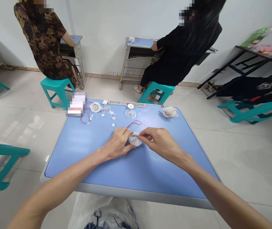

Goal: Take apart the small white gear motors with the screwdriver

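On the blue desk [61, 165], one round white plastic piece [135, 139] under close finger work

Near the middle of the desk, just ahead of you, the round white plastic piece lay between your hands, face up. It looked slightly longer than wide, its long axis running roughly across your view and tipping down to the right. A thin red cord [134, 124] looped away toward the far edge; your fingers hid where it met the piece.

Your left hand [115, 143] curled against the piece's left edge, while your right hand [158, 141] closed on its right edge between thumb and forefinger. Both appeared to be grasping it, not released, although the exact contact was partly hidden.

Judged from the hold, the step in hand was close fitting or checking of this one piece, and that called for even pressure from both sides.

Farther out lay clear plastic domes [130, 113], small white discs [113, 125], and similar white pieces at the far left [95, 107] and far right [169, 112]. A metal strip [126, 103] ran along the far edge. Beyond the desk, two co-workers [42, 41] [181, 54] sat at their own desks on teal stools [57, 90]. A white plastic bag [102, 213] stood below the near edge.
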A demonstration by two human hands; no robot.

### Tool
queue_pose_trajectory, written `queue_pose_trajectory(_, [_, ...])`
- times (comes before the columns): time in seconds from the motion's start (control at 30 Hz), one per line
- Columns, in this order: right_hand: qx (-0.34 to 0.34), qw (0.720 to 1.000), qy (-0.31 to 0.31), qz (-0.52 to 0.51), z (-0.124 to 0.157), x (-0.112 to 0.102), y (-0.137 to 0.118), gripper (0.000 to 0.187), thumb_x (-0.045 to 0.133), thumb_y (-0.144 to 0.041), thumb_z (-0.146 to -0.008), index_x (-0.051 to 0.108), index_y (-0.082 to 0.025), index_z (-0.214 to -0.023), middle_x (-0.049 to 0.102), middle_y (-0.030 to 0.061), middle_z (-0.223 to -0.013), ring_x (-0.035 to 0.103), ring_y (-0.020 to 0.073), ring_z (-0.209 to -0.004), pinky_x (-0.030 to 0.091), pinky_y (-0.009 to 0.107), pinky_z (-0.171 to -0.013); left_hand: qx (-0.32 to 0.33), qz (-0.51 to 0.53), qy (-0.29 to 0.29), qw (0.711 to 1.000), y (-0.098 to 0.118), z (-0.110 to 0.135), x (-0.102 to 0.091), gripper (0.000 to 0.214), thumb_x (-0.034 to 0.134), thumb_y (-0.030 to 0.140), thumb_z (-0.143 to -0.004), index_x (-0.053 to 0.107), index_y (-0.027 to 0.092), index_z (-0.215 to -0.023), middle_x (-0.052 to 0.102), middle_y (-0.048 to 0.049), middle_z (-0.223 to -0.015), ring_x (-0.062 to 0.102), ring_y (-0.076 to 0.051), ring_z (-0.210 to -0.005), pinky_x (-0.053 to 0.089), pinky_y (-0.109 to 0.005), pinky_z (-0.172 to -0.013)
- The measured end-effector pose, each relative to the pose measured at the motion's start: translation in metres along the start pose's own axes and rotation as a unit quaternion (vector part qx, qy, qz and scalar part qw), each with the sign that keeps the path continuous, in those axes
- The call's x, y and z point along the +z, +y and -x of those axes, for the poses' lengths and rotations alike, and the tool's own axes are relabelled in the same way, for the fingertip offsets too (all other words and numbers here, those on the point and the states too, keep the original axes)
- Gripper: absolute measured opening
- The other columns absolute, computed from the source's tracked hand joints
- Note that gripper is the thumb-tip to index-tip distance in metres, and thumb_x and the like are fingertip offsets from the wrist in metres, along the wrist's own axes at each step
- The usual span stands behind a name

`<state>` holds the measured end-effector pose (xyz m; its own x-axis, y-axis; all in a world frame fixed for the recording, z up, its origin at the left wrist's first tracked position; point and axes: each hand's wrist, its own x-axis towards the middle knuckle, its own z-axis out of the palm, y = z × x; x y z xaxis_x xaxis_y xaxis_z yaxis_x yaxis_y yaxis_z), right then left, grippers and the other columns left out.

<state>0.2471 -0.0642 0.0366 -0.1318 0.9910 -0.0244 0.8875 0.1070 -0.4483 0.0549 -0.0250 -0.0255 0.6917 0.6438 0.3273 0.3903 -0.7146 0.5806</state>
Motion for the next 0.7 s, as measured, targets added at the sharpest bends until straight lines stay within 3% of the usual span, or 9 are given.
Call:
queue_pose_trajectory(0.37, [0.054,0.994,-0.026,0.086,-0.007,-0.006,-0.018,0.018,0.055,-0.021,-0.084,0.069,-0.023,-0.073,0.072,0.0004,-0.068,0.063,0.0168,-0.062,0.035,0.027,-0.055,-0.007,-0.005,-0.008,1.000,0.000,0.000,0.000,0.039,0.071,0.034,-0.085,0.053,0.018,-0.115,0.058,-0.0090,-0.105,0.056,-0.026,-0.099,0.046,-0.042,-0.090])
queue_pose_trajectory(0.7, [0.054,0.988,-0.023,0.145,-0.004,-0.001,-0.024,0.017,0.053,-0.019,-0.085,0.069,-0.021,-0.080,0.076,0.0053,-0.087,0.066,0.0203,-0.073,0.031,0.028,-0.054,-0.012,0.001,0.001,1.000,0.002,0.000,-0.002,0.036,0.070,0.035,-0.085,0.054,0.018,-0.113,0.057,-0.0078,-0.101,0.056,-0.026,-0.096,0.048,-0.043,-0.090])
